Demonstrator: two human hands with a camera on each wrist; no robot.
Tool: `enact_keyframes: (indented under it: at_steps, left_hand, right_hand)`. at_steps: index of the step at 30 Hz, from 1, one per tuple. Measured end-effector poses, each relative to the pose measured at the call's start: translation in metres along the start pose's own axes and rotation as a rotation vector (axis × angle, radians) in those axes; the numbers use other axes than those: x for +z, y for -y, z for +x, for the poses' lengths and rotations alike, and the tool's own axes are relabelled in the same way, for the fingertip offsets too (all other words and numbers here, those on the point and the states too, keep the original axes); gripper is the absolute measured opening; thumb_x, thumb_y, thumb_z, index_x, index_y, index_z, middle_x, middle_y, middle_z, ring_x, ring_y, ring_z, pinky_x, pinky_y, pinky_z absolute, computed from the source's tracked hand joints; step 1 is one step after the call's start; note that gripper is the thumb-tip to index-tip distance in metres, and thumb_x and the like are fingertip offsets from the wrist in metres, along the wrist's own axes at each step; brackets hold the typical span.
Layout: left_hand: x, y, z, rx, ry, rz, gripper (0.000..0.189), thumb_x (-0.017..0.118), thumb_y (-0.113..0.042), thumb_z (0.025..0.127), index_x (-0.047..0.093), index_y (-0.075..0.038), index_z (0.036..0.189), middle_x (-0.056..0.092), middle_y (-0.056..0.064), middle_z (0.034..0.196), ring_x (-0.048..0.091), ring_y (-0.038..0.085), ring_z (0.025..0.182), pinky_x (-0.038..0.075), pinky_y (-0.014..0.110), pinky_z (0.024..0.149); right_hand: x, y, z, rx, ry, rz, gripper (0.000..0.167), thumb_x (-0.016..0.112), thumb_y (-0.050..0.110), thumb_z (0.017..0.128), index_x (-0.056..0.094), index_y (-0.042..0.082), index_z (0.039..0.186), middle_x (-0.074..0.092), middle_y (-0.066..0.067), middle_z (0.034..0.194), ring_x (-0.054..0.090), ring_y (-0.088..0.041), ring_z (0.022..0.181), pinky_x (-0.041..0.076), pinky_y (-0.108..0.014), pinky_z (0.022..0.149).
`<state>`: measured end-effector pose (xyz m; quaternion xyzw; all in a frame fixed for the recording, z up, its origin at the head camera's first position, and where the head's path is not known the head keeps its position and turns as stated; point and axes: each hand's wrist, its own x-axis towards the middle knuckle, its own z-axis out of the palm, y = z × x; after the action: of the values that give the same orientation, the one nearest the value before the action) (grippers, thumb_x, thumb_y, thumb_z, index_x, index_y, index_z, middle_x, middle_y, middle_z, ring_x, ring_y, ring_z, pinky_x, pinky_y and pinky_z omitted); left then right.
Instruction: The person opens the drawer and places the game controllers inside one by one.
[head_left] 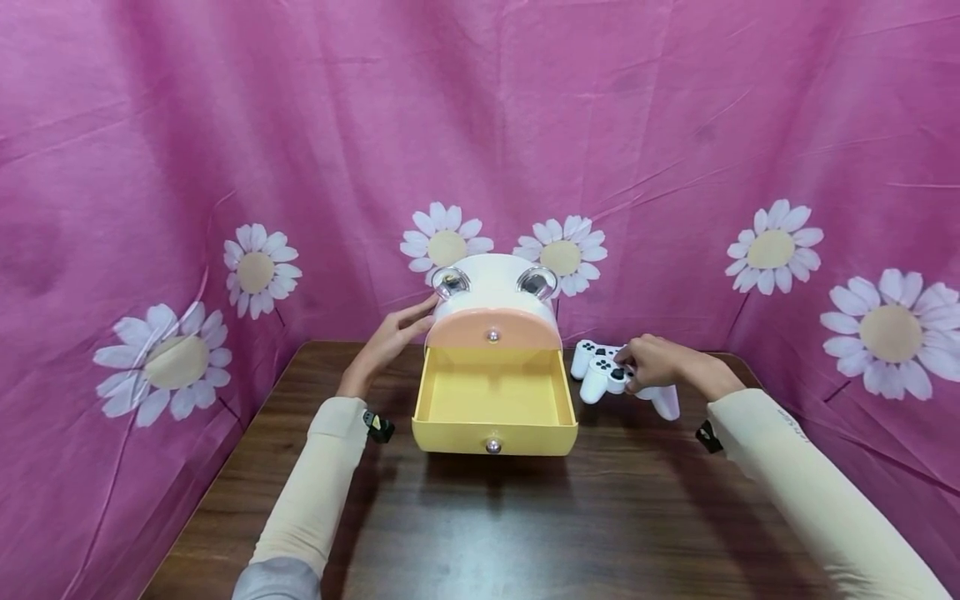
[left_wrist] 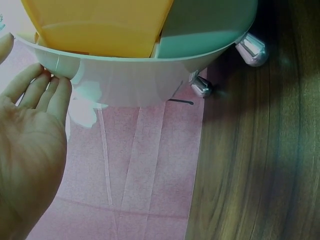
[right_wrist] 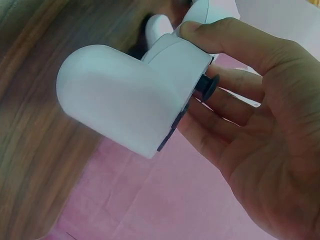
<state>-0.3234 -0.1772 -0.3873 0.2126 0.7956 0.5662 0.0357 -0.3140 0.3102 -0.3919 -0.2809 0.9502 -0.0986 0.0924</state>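
Observation:
A white storage box (head_left: pixel 491 279) with round silver-rimmed eyes stands in the middle of the table. Its lower yellow drawer (head_left: pixel 495 439) is pulled out with nothing inside; the upper orange drawer (head_left: pixel 468 332) is closed. My left hand (head_left: pixel 393 337) rests its extended fingers against the box's left side, and the left wrist view shows the fingertips (left_wrist: pixel 62 90) at the pale wall. To the right of the box, my right hand (head_left: pixel 663 362) grips a white game controller (head_left: pixel 595 385) between thumb and fingers. Behind it lies another white game controller (head_left: pixel 581 354), partly hidden.
The brown wooden table (head_left: pixel 465 533) stretches in front of the box. A pink curtain (head_left: pixel 615 125) with printed daisies hangs close behind the table and along both sides. Short silver legs (left_wrist: pixel 252 50) show under the box in the left wrist view.

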Motion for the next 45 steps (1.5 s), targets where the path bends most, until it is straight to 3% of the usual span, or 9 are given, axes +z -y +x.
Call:
enact_keyframes:
  at_steps: [5,8,13,21,27,34,39,45]
  left_hand:
    - [-0.001,0.017,0.006,-0.001,-0.014,0.008,0.055,0.06,-0.036,0.11,0.047,-0.025,0.162,0.041,-0.006,0.171,0.027,0.02,0.163,0.018,0.051,0.136]
    - [-0.001,0.026,0.009,0.006,-0.019,0.006,0.052,0.06,-0.041,0.11,0.049,-0.033,0.16,0.043,-0.013,0.169,0.028,0.014,0.162,0.018,0.049,0.136]
    - [0.0,0.028,0.009,0.039,-0.027,0.013,0.051,0.061,-0.046,0.108,0.051,-0.037,0.158,0.046,-0.017,0.166,0.031,0.012,0.16,0.02,0.048,0.135]
    - [0.001,0.028,0.009,0.054,-0.032,0.025,0.055,0.062,-0.05,0.107,0.051,-0.035,0.158,0.047,-0.014,0.166,0.034,0.015,0.16,0.025,0.049,0.134]
    - [0.0,0.03,0.011,0.073,-0.04,0.046,0.055,0.062,-0.041,0.109,0.05,-0.026,0.161,0.044,-0.004,0.168,0.033,0.02,0.161,0.023,0.048,0.135]
    - [0.0,0.028,0.012,0.047,-0.035,0.038,0.054,0.059,-0.034,0.111,0.047,-0.024,0.162,0.041,-0.003,0.17,0.029,0.021,0.162,0.02,0.048,0.136]
    - [0.001,0.019,0.009,0.0,-0.018,-0.006,0.055,0.059,-0.028,0.111,0.044,-0.018,0.163,0.039,0.001,0.171,0.026,0.023,0.164,0.021,0.05,0.135]
    - [0.001,0.02,0.008,0.0,-0.025,-0.005,0.055,0.06,-0.029,0.111,0.046,-0.019,0.163,0.041,0.0,0.171,0.027,0.023,0.163,0.021,0.05,0.135]
  right_hand:
    - [-0.01,0.008,-0.003,-0.017,-0.015,-0.013,0.047,0.09,0.016,0.07,0.08,0.001,0.114,0.06,0.003,0.074,0.05,-0.012,0.068,0.043,-0.028,0.061]
    - [-0.016,0.013,-0.005,-0.018,-0.015,-0.017,0.042,0.09,0.015,0.071,0.08,0.004,0.109,0.06,0.004,0.074,0.049,-0.011,0.068,0.042,-0.027,0.061]
    - [-0.027,0.02,-0.007,-0.038,-0.007,-0.02,0.031,0.089,0.013,0.072,0.079,0.009,0.101,0.06,0.005,0.074,0.05,-0.01,0.067,0.041,-0.026,0.059]
    - [-0.048,0.036,-0.011,-0.042,-0.018,-0.028,0.045,0.088,0.012,0.072,0.08,0.003,0.115,0.068,0.003,0.081,0.055,-0.011,0.069,0.047,-0.029,0.062]
    - [-0.063,0.048,-0.014,-0.034,-0.011,-0.017,0.046,0.088,0.011,0.074,0.079,0.004,0.119,0.068,0.004,0.083,0.055,-0.012,0.072,0.049,-0.031,0.065]
    - [-0.078,0.061,-0.016,-0.05,-0.007,-0.039,0.05,0.09,0.015,0.078,0.077,0.001,0.124,0.075,-0.001,0.096,0.061,-0.013,0.079,0.056,-0.036,0.071]
    - [-0.084,0.07,-0.016,-0.087,-0.012,-0.049,0.034,0.087,0.012,0.076,0.081,0.011,0.109,0.072,0.004,0.087,0.06,-0.011,0.075,0.054,-0.034,0.069]
    - [-0.091,0.08,-0.014,-0.162,-0.022,-0.076,0.021,0.084,0.009,0.074,0.071,0.02,0.086,0.055,0.008,0.07,0.047,-0.007,0.063,0.04,-0.025,0.056]
